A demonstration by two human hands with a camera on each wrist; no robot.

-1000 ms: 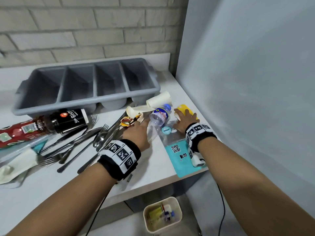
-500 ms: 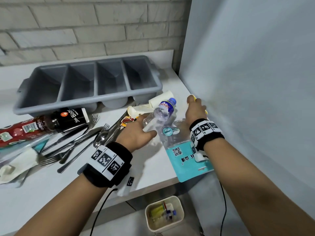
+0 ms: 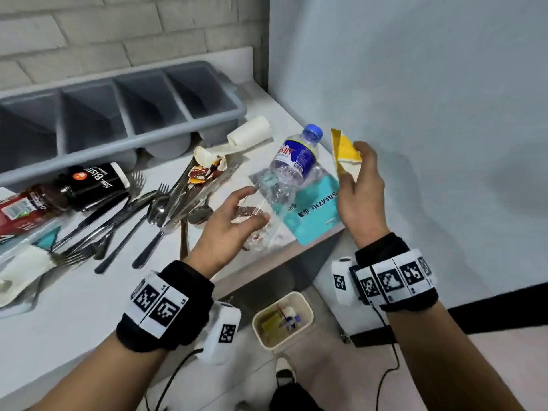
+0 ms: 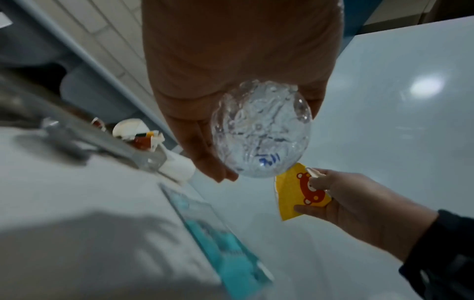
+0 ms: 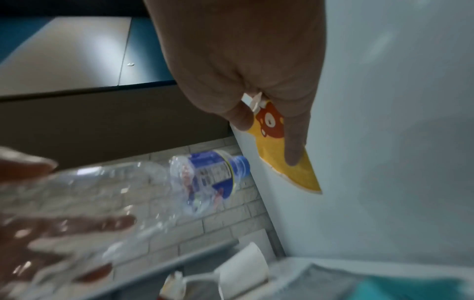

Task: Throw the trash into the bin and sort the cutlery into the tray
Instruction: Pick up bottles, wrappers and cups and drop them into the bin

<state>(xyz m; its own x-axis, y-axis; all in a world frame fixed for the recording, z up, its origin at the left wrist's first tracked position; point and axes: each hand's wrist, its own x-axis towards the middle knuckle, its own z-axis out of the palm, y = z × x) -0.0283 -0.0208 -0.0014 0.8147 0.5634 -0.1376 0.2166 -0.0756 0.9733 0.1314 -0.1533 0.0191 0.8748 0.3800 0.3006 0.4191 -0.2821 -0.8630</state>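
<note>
Now my left hand (image 3: 228,221) grips a light, crushable, slippery empty bottle (image 3: 284,176) by its base above the worktop (image 3: 74,307); my right hand (image 3: 358,191) pinches a flimsy yellow wrapper (image 3: 345,149) beside it.

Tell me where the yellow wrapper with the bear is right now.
The yellow wrapper is off the table, pinched in the right hand near the blue-grey wall, just right of the plastic bottle that the left hand holds.

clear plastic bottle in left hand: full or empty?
Empty. The clear plastic bottle is crumpled and see-through, with no liquid visible; its blue cap is on, and the left hand holds it.
</note>
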